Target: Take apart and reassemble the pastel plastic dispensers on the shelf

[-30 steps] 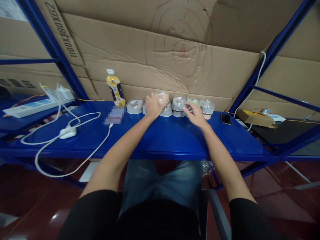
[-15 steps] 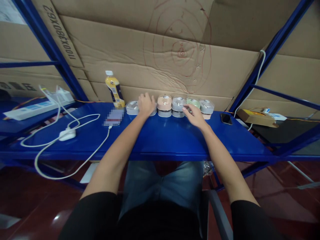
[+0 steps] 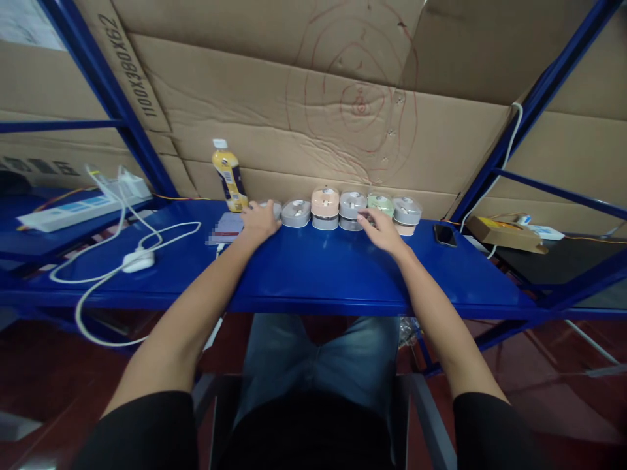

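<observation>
A row of small rounded plastic cases with clear lids runs along the back of the blue shelf. My left hand (image 3: 259, 222) is closed around the leftmost grey case (image 3: 277, 209), thumb on its right side, and covers much of it. Beside it sits a single grey case (image 3: 296, 213). Farther right come a peach case (image 3: 325, 201) on a grey one, then a grey stack (image 3: 351, 203). My right hand (image 3: 382, 230) has its fingers apart at that stack's right edge, in front of a green case (image 3: 381, 203). A grey case (image 3: 406, 210) tops the last stack.
A yellow drink bottle (image 3: 230, 177) stands at the back left, with a partly blurred flat item (image 3: 228, 227) before it. White cables with an adapter (image 3: 138, 260) and a power strip (image 3: 83, 212) lie left. A phone (image 3: 444, 234) and an open cardboard box (image 3: 507, 235) are right.
My left hand has moved left from the second grey case to the leftmost one, uncovering the second. My right hand has stayed nearly in place. The view has shifted slightly.
</observation>
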Available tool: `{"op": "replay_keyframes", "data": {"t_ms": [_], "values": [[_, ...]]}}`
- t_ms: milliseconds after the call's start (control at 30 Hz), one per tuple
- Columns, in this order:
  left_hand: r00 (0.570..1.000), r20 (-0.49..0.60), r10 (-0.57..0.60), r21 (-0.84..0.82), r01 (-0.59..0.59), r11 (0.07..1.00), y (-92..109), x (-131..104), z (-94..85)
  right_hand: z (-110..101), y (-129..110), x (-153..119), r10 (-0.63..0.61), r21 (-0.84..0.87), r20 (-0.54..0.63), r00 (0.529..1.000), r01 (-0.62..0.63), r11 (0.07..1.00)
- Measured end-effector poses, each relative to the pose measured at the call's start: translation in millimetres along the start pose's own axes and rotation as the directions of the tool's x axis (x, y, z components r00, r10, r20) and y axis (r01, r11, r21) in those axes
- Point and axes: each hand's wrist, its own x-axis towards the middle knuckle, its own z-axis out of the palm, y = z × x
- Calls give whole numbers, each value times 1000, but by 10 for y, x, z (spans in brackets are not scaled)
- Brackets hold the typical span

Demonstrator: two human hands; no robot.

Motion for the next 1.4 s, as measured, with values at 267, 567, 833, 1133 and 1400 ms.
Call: {"op": "replay_keyframes", "data": {"t_ms": [267, 567, 833, 1133, 1400], "values": [[997, -51, 56, 139, -49, 989, 102, -1165, -231, 86, -70, -30, -39, 26, 80, 996, 37, 999], [636, 4, 772, -214, -753, 622, 417, -1260, -191, 290, -234, -114, -248, 147, 382, 890, 206, 967], [605, -143, 783, -743, -588, 319, 522, -665, 328, 231, -265, -101, -138, 18, 456, 879, 146, 989], [574, -158, 803, -609, -697, 379, 383, -756, 315, -225, 36, -31, 148, -63, 337, 930, -135, 989], [604, -131, 786, -609, -674, 417, 417, -772, 297, -300, 219, 0, 239, -70, 278, 930, -229, 971]]}}
